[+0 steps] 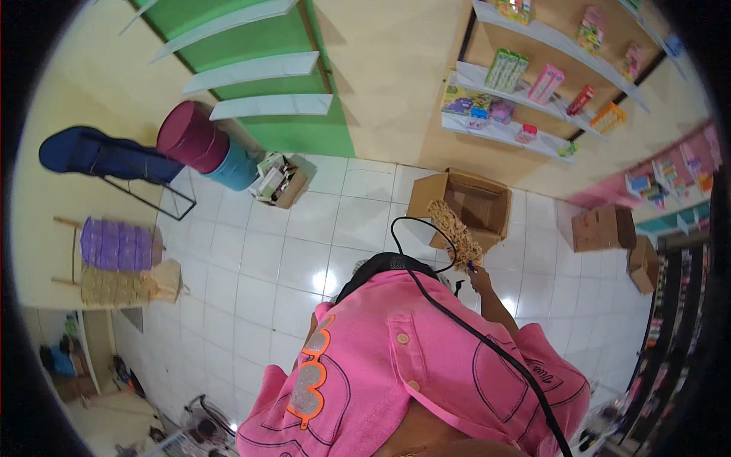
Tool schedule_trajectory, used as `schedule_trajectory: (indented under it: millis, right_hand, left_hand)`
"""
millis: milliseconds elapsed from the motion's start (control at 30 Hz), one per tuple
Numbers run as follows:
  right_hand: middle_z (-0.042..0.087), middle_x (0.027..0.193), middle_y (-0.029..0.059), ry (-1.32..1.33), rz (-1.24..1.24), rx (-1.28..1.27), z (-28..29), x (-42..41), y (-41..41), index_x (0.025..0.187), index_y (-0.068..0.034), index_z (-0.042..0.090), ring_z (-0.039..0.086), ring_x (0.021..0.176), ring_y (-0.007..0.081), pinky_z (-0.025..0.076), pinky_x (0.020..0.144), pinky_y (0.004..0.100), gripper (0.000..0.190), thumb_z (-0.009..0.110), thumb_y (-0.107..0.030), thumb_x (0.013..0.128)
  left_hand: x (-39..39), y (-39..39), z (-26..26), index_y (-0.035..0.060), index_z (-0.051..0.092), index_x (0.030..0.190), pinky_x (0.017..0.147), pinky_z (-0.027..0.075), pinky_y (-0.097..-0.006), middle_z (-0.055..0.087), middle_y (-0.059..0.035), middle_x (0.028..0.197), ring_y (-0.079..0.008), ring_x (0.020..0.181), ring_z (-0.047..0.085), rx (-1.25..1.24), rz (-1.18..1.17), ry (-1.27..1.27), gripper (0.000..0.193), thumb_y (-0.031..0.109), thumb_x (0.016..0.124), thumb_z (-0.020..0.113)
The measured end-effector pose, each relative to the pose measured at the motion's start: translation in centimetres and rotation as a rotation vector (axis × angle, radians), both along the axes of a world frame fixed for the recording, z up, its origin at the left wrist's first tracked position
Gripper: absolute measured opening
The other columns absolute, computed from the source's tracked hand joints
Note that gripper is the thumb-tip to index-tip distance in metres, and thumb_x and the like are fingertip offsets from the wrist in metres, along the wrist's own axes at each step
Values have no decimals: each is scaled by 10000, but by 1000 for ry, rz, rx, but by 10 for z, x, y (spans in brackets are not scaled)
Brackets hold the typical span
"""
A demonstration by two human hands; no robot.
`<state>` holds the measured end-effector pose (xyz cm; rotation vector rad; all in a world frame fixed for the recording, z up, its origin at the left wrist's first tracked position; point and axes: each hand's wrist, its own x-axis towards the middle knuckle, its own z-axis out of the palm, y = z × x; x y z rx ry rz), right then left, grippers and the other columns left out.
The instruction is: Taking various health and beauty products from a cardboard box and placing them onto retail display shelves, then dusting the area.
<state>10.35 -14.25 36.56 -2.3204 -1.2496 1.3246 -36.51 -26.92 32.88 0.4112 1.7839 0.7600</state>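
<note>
My right hand (480,280) grips the blue handle of a fluffy tan duster (455,233). Its shaggy head reaches forward over the near side of an open cardboard box (477,200); whether the two touch, I cannot tell. The inside of that box, as far as it shows, is bare cardboard. My left hand is hidden behind my pink shirt (365,354), with only a bit of the forearm visible at its left edge. A black cable (485,343) runs down over the shirt and loops out in front of my waist.
Wall shelves (514,94) with small packaged goods project above the box. White shelves (274,105) hang on a green panel. Stacked tubs (191,137) and a filled carton (280,180) stand at the left, near a covered blue folded frame (103,151). More cartons (604,228) sit at the right.
</note>
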Motion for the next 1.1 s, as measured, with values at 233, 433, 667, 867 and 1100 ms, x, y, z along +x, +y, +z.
schedule_trajectory:
  millis: [233, 433, 667, 867, 1100]
  right_hand:
    - [497, 510, 91, -151, 20, -20, -26, -46, -54, 1043, -57, 481, 466, 365, 163, 375, 328, 295, 360, 475, -233, 728]
    - [491, 493, 90, -167, -38, -45, -38, -48, -100, 1049, -76, 483, 456, 349, 164, 365, 317, 288, 357, 478, -228, 726]
    - [449, 471, 52, -77, -277, -112, -24, -81, -124, 1050, -108, 487, 421, 337, 145, 342, 300, 289, 330, 503, -230, 743]
    - [559, 637, 125, -66, -200, -150, 13, -127, -86, 1004, -93, 518, 524, 464, 211, 426, 426, 317, 316, 507, -248, 728]
    - [426, 441, 23, -46, 158, 291, -10, -140, -2, 1041, -99, 492, 383, 325, 110, 291, 292, 260, 354, 535, -282, 741]
  left_hand:
    - [-59, 40, 14, -13, 454, 1030, 611, 478, -265, 552, -148, 845, -218, 714, 569, 58, -135, -154, 334, 5, 697, 462]
    - [-84, 51, -19, -18, 566, 834, 552, 458, -259, 576, -119, 726, -185, 622, 569, 86, -336, -54, 260, 225, 750, 523]
    - [-108, 64, 29, 4, 592, 722, 499, 425, -262, 581, -98, 647, -167, 576, 561, -98, -496, -28, 333, 319, 763, 489]
    - [-136, 39, 31, 45, 582, 606, 485, 360, -276, 581, -57, 599, -137, 576, 558, -60, -310, -66, 482, 483, 738, 430]
    - [-140, 22, 8, 16, 612, 756, 570, 403, -292, 591, -96, 646, -184, 632, 563, -188, -398, 76, 482, 428, 793, 363]
